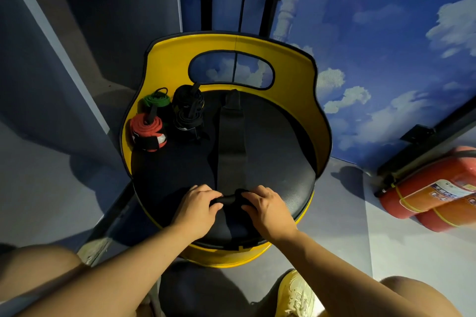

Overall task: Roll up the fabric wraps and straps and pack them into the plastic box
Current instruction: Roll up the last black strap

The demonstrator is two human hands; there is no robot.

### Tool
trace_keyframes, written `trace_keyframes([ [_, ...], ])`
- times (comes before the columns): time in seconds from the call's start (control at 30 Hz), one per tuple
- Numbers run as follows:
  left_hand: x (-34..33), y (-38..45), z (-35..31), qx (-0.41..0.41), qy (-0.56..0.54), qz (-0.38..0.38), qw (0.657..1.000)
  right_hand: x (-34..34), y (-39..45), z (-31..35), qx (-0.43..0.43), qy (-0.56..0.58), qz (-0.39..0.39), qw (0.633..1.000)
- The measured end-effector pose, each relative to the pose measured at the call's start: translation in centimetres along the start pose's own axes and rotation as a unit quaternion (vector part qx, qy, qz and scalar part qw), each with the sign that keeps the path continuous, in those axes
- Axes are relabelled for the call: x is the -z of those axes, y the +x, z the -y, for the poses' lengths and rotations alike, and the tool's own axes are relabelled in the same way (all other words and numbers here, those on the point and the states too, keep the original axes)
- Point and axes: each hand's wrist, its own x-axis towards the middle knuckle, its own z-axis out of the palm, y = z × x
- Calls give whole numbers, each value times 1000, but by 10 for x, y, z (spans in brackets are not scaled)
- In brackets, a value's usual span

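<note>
A long black fabric strap (231,141) lies flat down the middle of the round black seat (278,152) of a yellow chair. Its near end is wound into a small roll (228,199). My left hand (197,207) pinches the roll's left end and my right hand (268,207) grips its right end, fingers curled over it. At the seat's back left stand finished rolls: a red wrap (148,131), a green one (156,100) and two black ones (188,108). No plastic box is in view.
The chair's yellow backrest (231,45) curves around the far side of the seat. Two red fire extinguishers (427,188) lie on the grey floor at the right. A blue sky-painted wall stands behind. My knees and a pale shoe (296,293) fill the bottom edge.
</note>
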Motion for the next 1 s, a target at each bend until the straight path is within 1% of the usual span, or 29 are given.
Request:
trace_keyframes([
  [0.1, 2, -3, -2, 46, -39, -7, 998, 6, -2, 3, -29, 60, -2, 998],
  [0.17, 4, -2, -3, 72, -70, -9, 995, 6, -1, 2, -50, 71, -3, 996],
  [0.23, 6, 0, -3, 87, -77, 2, 993, 4, 3, 2, -74, 81, -1, 994],
  [0.3, 7, 5, -3, 88, -72, 10, 993, 2, 7, 3, -98, 95, -4, 991],
  [0.47, 8, 16, -3, 56, -54, -23, 997, 0, 16, 6, -155, 115, -22, 981],
  [0.6, 6, 18, 2, 34, -57, -6, 998, 0, 22, 7, -188, 154, -49, 969],
  [0.7, 4, 19, 3, 40, -51, 2, 998, -2, 23, 4, -165, 135, -48, 976],
  [0.83, 4, 21, 2, 61, -28, 15, 998, -1, 14, 7, -111, 101, 12, 989],
  [0.93, 6, 18, -3, 75, -4, 30, 997, 2, 13, 4, -102, 101, 43, 989],
  [1.0, 6, 16, -4, 98, -13, 19, 995, 4, 14, 1, -107, 106, 49, 987],
])
